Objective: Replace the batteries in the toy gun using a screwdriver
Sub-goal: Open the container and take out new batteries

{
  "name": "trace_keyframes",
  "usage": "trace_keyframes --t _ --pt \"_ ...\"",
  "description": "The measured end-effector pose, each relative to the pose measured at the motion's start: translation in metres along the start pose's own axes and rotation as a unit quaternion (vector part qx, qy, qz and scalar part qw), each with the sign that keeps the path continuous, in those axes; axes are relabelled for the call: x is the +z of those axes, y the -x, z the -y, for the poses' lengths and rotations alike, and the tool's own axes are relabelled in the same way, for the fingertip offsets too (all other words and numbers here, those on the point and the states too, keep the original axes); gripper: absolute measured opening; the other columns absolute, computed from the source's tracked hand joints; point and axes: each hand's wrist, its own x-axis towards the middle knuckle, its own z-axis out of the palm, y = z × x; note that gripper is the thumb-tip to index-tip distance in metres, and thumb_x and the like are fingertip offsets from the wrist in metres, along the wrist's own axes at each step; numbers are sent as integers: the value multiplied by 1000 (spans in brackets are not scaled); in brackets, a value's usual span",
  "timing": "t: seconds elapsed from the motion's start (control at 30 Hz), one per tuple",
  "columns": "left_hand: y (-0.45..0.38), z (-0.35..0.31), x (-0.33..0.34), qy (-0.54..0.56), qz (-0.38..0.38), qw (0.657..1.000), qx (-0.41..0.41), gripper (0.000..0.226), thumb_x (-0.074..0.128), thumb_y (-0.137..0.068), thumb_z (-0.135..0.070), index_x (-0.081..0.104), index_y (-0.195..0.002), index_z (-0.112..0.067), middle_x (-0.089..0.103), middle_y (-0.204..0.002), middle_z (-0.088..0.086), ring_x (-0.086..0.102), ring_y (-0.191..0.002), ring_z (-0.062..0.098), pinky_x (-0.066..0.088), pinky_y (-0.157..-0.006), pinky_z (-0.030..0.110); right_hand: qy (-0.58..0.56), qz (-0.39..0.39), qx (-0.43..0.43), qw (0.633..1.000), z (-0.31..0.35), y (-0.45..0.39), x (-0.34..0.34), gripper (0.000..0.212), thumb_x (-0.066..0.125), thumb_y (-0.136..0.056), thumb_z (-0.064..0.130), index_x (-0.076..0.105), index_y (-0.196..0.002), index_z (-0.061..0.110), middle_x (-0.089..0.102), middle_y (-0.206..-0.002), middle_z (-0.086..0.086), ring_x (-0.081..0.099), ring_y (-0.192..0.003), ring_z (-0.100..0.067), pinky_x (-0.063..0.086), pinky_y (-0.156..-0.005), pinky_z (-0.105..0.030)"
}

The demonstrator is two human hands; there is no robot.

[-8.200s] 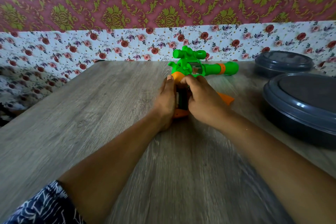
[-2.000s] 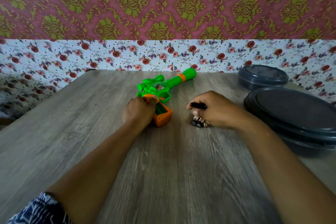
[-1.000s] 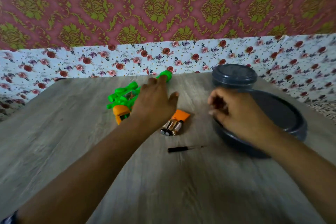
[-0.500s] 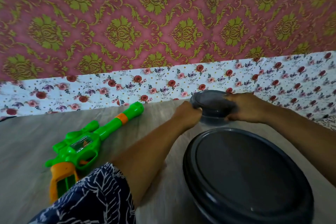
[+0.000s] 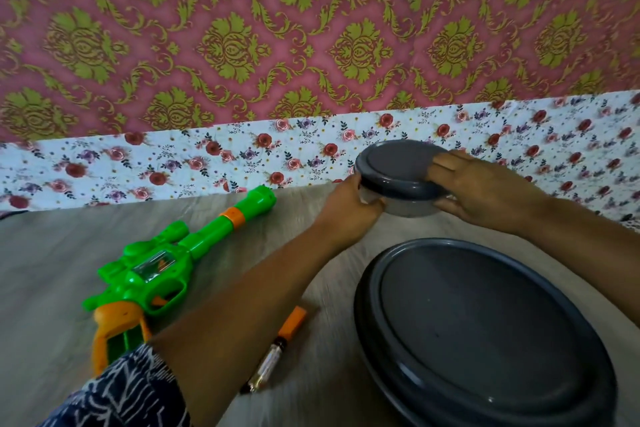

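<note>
The green and orange toy gun lies on the wooden table at the left, its orange grip open and pointing toward me. Beside my left forearm lie the orange battery cover and a battery, partly hidden by the arm. Both hands are on the small grey lidded container at the back. My left hand grips its left side. My right hand holds its right side with fingers over the lid. The screwdriver is out of sight.
A large round grey lidded container stands at the right front, close under my right forearm. A floral-papered wall runs along the table's far edge. My patterned sleeve fills the lower left.
Since half a second ago both hands have tightened on the small container and it sits a little higher and tilted. Earlier the hands left the gun, the batteries and the screwdriver.
</note>
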Motion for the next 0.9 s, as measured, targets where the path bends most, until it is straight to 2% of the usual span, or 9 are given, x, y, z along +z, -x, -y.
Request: trace_keyframes --t 0.1,0.17,0.27,0.37,0.47,0.57,0.67,0.77,0.9 --pt "26 -4 -22 42 -31 998 17 56 63 -88 -24 38 -138 -15 49 -134 1 48 -123 19 43 -104 40 -3 -45 -35 998 16 0 -27 40 83 -59 10 58 -90 4 60 -89 -13 62 -80 -32 53 -56 -34" --pt "51 -8 -41 89 -46 995 28 59 62 -88 -29 35 -139 -18 48 -135 -3 46 -125 16 43 -104 37 -14 -72 -61 995 35 1 -48 39 82 -61 11 58 -91 4 59 -89 -11 61 -80 -30 53 -57 -34" --pt "90 -9 -71 140 -98 985 23 53 53 -90 -40 41 -137 -19 52 -132 -5 49 -124 15 43 -94 26 2 -99 -97 990 70 6 -73 40 81 -61 12 59 -92 3 59 -92 -12 60 -82 -30 56 -58 -36" --pt "127 -8 -102 236 -141 961 -7 47 50 -91 -43 44 -135 -27 56 -126 -8 54 -117 15 45 -86 28 19 -135 -122 983 115 16 -92 37 73 -68 18 55 -97 4 61 -96 -13 60 -88 -30 57 -69 -38" --pt "166 -6 -127 318 -149 936 -19 32 53 -91 -39 51 -123 -38 61 -121 -9 60 -109 14 54 -80 35 21 -162 -166 973 168 23 -108 26 66 -78 21 56 -96 4 65 -97 -14 63 -87 -30 56 -74 -37" --pt "199 0 -147 322 -185 928 -21 30 59 -90 -31 57 -120 -32 63 -120 -5 60 -110 16 52 -92 39 18 -175 -206 962 219 27 -118 15 55 -83 18 51 -95 9 67 -94 -11 65 -81 -27 55 -66 -37" --pt "233 14 -168 323 -199 924 -42 24 60 -89 -17 64 -111 -24 70 -111 0 65 -102 19 53 -90 38 -30 -146 -230 962 267 29 -127 17 55 -86 28 50 -93 14 64 -95 -6 61 -80 -24 51 -68 -37" --pt "264 33 -183 330 -173 927 -54 26 56 -89 -13 65 -113 -17 72 -107 5 68 -96 21 57 -84 35 -140 -141 -212 957 301 28 -135 26 40 -93 35 57 -89 16 61 -96 -3 57 -83 -21 46 -72 -35" --pt "297 60 -200 379 -140 911 -88 43 61 -78 -20 62 -120 -10 69 -112 17 66 -97 31 57 -82 36 -233 -167 -102 952 328 8 -135 29 41 -92 34 59 -94 11 58 -98 -6 52 -91 -22 43 -79 -35"
